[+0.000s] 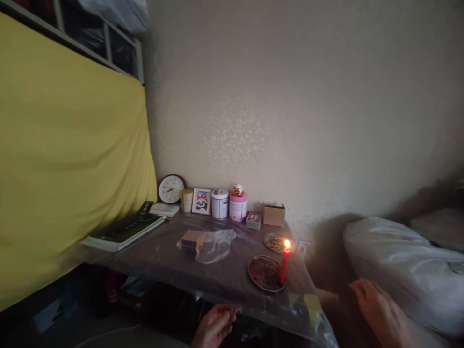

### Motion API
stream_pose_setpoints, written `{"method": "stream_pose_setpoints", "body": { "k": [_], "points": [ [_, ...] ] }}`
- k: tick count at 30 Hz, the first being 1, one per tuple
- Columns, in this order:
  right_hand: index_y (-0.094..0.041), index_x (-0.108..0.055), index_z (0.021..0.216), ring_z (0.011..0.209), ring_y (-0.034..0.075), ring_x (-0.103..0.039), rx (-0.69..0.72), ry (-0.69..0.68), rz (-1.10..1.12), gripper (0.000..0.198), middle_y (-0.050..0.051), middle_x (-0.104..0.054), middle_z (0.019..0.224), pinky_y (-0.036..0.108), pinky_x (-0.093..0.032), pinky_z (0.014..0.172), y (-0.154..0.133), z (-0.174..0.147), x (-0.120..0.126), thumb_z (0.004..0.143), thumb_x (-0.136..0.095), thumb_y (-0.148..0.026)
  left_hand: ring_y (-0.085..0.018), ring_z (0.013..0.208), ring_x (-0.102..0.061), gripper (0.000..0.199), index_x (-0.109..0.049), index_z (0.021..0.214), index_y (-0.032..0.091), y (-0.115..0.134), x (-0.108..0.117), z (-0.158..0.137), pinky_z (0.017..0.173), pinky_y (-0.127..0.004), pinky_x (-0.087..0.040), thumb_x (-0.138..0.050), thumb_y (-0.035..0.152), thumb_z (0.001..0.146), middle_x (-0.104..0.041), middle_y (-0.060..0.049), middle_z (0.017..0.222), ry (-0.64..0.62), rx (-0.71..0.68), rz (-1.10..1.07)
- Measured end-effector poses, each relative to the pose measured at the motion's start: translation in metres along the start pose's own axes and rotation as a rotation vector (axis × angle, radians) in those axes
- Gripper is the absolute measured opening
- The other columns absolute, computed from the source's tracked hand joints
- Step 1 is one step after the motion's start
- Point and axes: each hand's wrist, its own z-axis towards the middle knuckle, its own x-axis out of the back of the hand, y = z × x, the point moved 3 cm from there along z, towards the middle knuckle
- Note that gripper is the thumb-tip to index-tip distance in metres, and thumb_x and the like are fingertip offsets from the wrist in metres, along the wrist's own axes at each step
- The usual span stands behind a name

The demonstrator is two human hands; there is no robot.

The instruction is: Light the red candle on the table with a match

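Observation:
My left hand [214,326] is closed at the table's front edge, thumb and fingers pinching a small flat brownish thing [235,309], mostly hidden by the fingers. Off the table's right side, my right hand [379,309] is blurred, its fingertips drawn together; whatever they may hold is too small to make out. Between the hands a lit red candle [284,266] stands upright at the right rim of a round metal dish [253,279] with dark residue in it. Behind it lies a second dish [270,238] of thin sticks.
A brown block-like stack [190,240] sits partly in a clear plastic bag [216,247]. Along the wall stand a clock [171,189], a panda picture [201,201], tins [219,204] and a small carton [274,214]. A thick book [125,232] lies left, beside a yellow curtain [76,145].

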Motion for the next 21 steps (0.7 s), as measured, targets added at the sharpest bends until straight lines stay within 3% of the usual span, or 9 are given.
{"method": "stream_pose_setpoints", "body": {
  "k": [2,6,10,12,16,21],
  "points": [
    [-0.026,-0.066,0.057,0.051,0.019,-0.057,-0.076,-0.041,0.124,0.016,0.002,-0.066,0.058,0.03,-0.044,0.046,-0.002,0.001,0.001,0.046,-0.068,-0.037,-0.022,0.091,-0.064,0.035,-0.07,0.078,0.018,0.001,0.0,-0.002,0.079,-0.031,-0.045,-0.081,0.04,0.053,-0.073,-0.01,0.1,0.001,0.024,-0.001],
    [-0.026,-0.062,0.066,0.057,0.014,-0.06,-0.184,-0.034,0.614,0.02,-0.003,-0.066,0.065,0.025,-0.05,0.055,-0.004,0.0,0.005,0.055,-0.068,-0.042,-0.024,0.092,-0.065,0.035,-0.071,0.078,0.018,0.004,-0.001,-0.003,0.08,-0.032,-0.046,-0.081,0.039,0.052,-0.074,-0.011,0.098,-0.002,0.039,-0.011],
    [-0.02,-0.067,0.062,0.056,0.013,-0.057,-0.148,-0.164,0.271,0.022,0.0,-0.068,0.064,0.021,-0.047,0.052,0.013,-0.004,-0.007,0.053,-0.066,-0.04,-0.026,0.096,-0.063,0.039,-0.071,0.08,0.017,0.008,-0.004,-0.007,0.084,-0.034,-0.045,-0.081,0.042,0.051,-0.072,-0.012,0.103,0.012,0.035,0.02],
    [-0.018,-0.068,0.058,0.053,0.014,-0.055,-0.171,-0.151,0.166,0.021,-0.001,-0.066,0.057,0.021,-0.043,0.048,0.029,-0.007,-0.016,0.049,-0.069,-0.037,-0.026,0.097,-0.063,0.039,-0.071,0.08,0.017,0.008,-0.004,-0.009,0.085,-0.034,-0.045,-0.081,0.042,0.051,-0.071,-0.012,0.105,0.003,0.043,0.023],
    [-0.017,-0.069,0.063,0.048,0.016,-0.055,-0.238,-0.143,0.174,0.028,-0.002,-0.062,0.048,0.025,-0.042,0.048,0.05,-0.01,-0.036,0.05,-0.067,-0.042,-0.025,0.097,-0.064,0.039,-0.071,0.079,0.018,0.006,0.0,-0.009,0.084,-0.032,-0.045,-0.081,0.042,0.051,-0.072,-0.011,0.103,-0.017,0.078,0.03],
    [-0.014,-0.067,0.065,0.05,0.015,-0.057,-0.266,-0.192,0.205,0.03,-0.002,-0.061,0.048,0.027,-0.046,0.052,0.057,0.001,-0.071,0.053,-0.065,-0.042,-0.025,0.096,-0.064,0.038,-0.071,0.079,0.018,-0.001,0.007,-0.001,0.085,-0.034,-0.045,-0.081,0.042,0.051,-0.074,-0.01,0.094,-0.025,0.109,0.038]
  ]
}}
